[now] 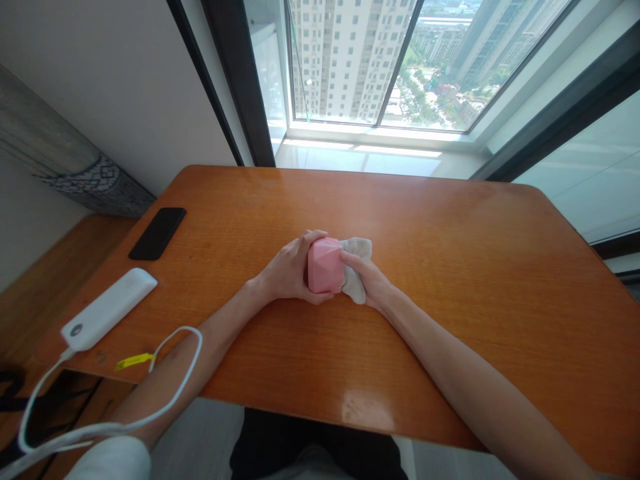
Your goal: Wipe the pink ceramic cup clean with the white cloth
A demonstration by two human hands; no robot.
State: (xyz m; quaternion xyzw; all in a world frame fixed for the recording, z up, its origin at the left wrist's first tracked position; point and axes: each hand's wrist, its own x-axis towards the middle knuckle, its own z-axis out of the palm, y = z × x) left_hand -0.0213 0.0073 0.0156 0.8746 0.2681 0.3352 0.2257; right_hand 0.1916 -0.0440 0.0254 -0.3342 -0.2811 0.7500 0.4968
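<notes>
Over the middle of the table, my left hand [291, 269] is wrapped round a small pink faceted object [325, 265], gripping it by its far and near sides. What kind of object it is I cannot make out. From the right, my right hand [369, 279] holds a crumpled whitish cloth [358, 249], its thumb reaching to the pink object's right edge. Part of the cloth lies against that right side. The fingers of my right hand are mostly hidden behind the cloth.
A black phone [158, 233] lies at the table's left. Nearer stands a long white device [110, 309] with a white cable [195, 360] crossing my left forearm; a yellow tag [134, 361] is on the cable. Beyond the wooden table [450, 267] is a window [375, 73].
</notes>
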